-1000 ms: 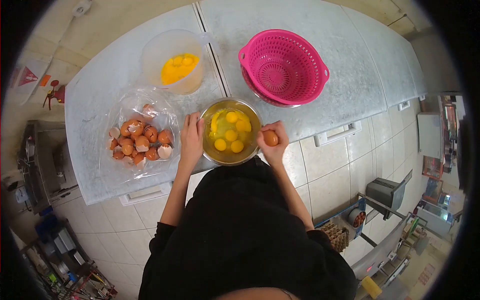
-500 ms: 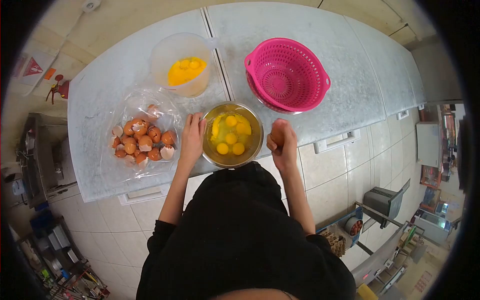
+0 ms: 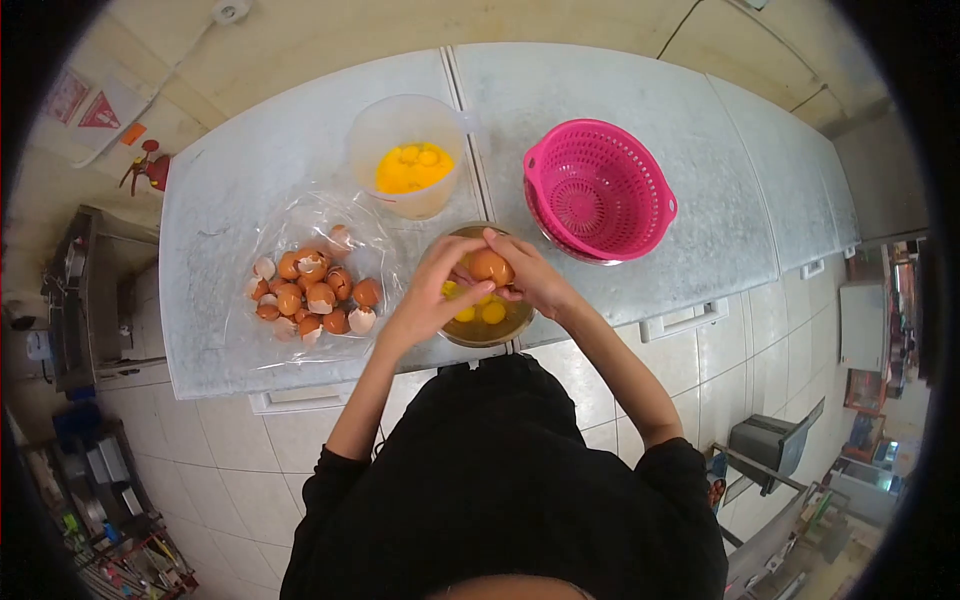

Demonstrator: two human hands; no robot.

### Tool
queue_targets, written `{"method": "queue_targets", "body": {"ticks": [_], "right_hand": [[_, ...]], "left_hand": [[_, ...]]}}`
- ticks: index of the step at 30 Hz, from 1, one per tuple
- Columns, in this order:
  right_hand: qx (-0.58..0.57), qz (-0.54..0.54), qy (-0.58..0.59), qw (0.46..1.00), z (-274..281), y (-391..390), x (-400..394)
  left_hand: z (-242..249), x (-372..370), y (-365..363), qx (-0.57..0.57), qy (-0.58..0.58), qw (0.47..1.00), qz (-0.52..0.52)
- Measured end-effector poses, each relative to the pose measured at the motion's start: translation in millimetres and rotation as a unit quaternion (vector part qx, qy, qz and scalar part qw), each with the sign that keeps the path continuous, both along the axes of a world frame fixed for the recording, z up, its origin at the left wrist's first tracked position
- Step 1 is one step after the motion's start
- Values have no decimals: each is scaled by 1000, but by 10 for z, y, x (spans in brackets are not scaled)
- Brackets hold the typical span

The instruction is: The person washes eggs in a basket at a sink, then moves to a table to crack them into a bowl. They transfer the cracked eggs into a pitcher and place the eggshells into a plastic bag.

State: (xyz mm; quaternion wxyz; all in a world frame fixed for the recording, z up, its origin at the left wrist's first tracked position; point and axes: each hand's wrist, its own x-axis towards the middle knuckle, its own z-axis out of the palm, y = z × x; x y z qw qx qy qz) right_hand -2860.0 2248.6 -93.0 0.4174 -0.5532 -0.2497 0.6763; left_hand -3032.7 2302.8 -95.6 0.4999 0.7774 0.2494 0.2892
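Both hands meet over the metal bowl (image 3: 520, 322), holding one brown egg (image 3: 490, 266) between them. The egg is smooth, orange-brown and, as far as this small view lets me tell, still in one piece; any crack is too fine to make out. The left hand (image 3: 435, 297) curls its fingers around the egg's left side, and the right hand (image 3: 533, 280) grips the right side with thumb and fingertips closed on the shell. Beneath it, several round yellow yolks (image 3: 480, 311) lie in clear white inside the bowl. Left of the bowl, a heap of broken brown eggshells (image 3: 312, 294) rests on a clear plastic bag (image 3: 300, 225). Behind stand a translucent jug (image 3: 372, 130) holding more yolks and a pink colander (image 3: 597, 190), all on the grey counter (image 3: 690, 120).
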Motion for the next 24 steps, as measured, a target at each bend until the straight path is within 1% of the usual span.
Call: {"method": "queue_targets", "body": {"ticks": [1, 2, 4, 5, 6, 7, 8, 9, 10, 12, 14, 16, 18, 19, 20, 21, 22, 24], "right_hand": [[1, 5, 0, 1000, 9, 3, -2], [5, 11, -16, 1000, 18, -7, 8], [8, 20, -32, 999, 13, -47, -34], [48, -38, -51, 997, 2, -85, -84], [88, -96, -70, 989, -9, -125, -122], [87, -93, -69, 989, -72, -173, -135], [171, -77, -129, 974, -179, -224, -131], [253, -60, -188, 947, -244, -255, -116], [253, -61, -187, 947, -258, -272, -96], [294, -32, -248, 923, -278, -319, -56], [300, -18, -251, 920, -225, -350, -15], [305, -6, -254, 918, -143, -366, 4], [295, 36, -320, 900, -61, -367, 6], [294, 36, -319, 900, -38, -372, -10], [288, 45, -347, 891, -22, -372, -33], [281, 54, -375, 882, -19, -370, -57], [281, 54, -374, 882, -46, -364, -79], [361, 24, -406, 839, -138, -352, -112]], "left_hand": [[-31, 9, -19, -28, -36, 999, -23], [-47, 5, -34, -27, -35, 999, -19], [-83, -4, -68, -65, -48, 997, -2], [-103, -2, -88, -67, -48, 997, 1], [-123, 1, -103, -34, -30, 999, 23], [-142, 2, -117, -2, -11, 999, 45], [-161, 1, -131, -2, -10, 999, 47], [-180, 0, -148, -43, -21, 998, 52], [-196, -1, -164, -83, -32, 994, 55], [-220, 4, -203, -103, -35, 993, 52], [-270, 10, -229, -124, -38, 990, 47], [-335, 15, -228, -224, -87, 970, 36], [-323, 38, -238, -204, -88, 974, 41], [-316, 42, -241, -183, -91, 978, 49], [-316, 40, -239, -184, -90, 978, 50], [-316, 36, -238, -135, -77, 986, 60], [-318, 34, -235, -85, -66, 992, 69], [-353, 27, -232, -96, -78, 989, 75]]}}
